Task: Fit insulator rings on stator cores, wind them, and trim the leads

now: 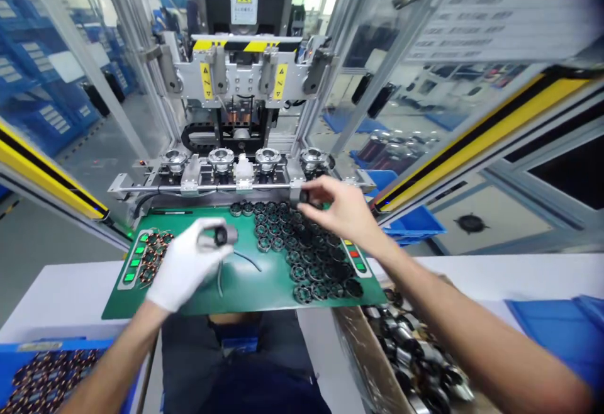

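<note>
My left hand (185, 267), in a white glove, is closed on a small grey cylindrical motor part (221, 236) with thin wires hanging from it, held above the green work plate (245, 288). My bare right hand (340, 206) pinches a dark round part (302, 196) at the far edge of the plate, just in front of the machine's row of round fixtures (221, 159). Several black ring-shaped parts (302, 250) lie spread over the plate's right half. Copper-wound rings (151, 257) lie at its left.
A press machine (243, 80) with yellow warning labels stands behind the fixtures. A bin of metal cylinders (415, 357) sits at lower right, a blue bin of copper-wound parts (42, 379) at lower left. Green and red button strips flank the plate. Yellow light-curtain bars (42, 178) frame both sides.
</note>
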`<state>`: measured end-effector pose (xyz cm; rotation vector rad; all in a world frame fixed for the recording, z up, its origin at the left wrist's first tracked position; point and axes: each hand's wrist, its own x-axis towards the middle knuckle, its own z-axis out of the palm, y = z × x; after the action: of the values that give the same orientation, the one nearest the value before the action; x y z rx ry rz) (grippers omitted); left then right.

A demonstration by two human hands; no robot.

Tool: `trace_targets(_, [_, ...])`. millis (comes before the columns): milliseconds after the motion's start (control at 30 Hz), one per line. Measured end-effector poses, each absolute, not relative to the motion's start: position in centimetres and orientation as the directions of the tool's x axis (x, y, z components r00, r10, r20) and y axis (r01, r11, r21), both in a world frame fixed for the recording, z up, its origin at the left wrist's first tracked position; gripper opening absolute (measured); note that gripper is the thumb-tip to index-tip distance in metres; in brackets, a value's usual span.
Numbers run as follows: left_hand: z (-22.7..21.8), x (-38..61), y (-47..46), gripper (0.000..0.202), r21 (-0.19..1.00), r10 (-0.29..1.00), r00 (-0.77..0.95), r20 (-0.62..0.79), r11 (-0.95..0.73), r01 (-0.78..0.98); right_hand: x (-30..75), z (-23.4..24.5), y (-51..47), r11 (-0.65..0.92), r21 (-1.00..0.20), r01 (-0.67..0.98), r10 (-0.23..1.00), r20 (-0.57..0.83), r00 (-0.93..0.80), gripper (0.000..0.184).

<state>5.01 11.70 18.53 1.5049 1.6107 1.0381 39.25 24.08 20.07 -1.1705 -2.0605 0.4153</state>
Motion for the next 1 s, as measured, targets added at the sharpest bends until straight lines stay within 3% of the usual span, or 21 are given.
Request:
trace_targets(133, [24.8, 8.4, 22.9, 0.063, 0.669, 0.965, 0.032, 0.262, -0.205, 0.714, 43.1, 24.0, 35.0, 0.491, -0.477, 0.729, 0.850, 0.447, -0.280, 0.036])
trace_targets(233, [26.9, 11.9, 31.1, 0.055, 0.446, 0.942, 0.119, 0.313, -0.257, 0.857, 44.3, 24.4, 41.0, 0.466, -0.388, 0.795, 0.854, 0.433, -0.289, 0.032])
trace_targets(300, [26.9, 13.9, 35.6, 0.051, 0.384, 0.941, 0.155, 0.301, -0.268, 0.883, 44.8, 23.8, 43.6, 0.462, -0.344, 0.817, 0.859, 0.404, -0.315, 0.029])
trace_targets(567, [24.0, 15.0, 42.9, 0.053, 0.264, 0.958, 0.205, 0.200, -0.255, 0.930, 46.4, 22.9, 48.0, 0.564, -0.248, 0.787, 0.820, 0.280, -0.499, 0.034])
trace_targets(1000, [25.5, 15.2, 44.9, 0.059, 0.137, 0.949, 0.306, 0.070, -0.313, 0.940, 46.4, 24.8, 51.3, 0.653, -0.199, 0.730, 0.754, 0.085, -0.651, 0.037])
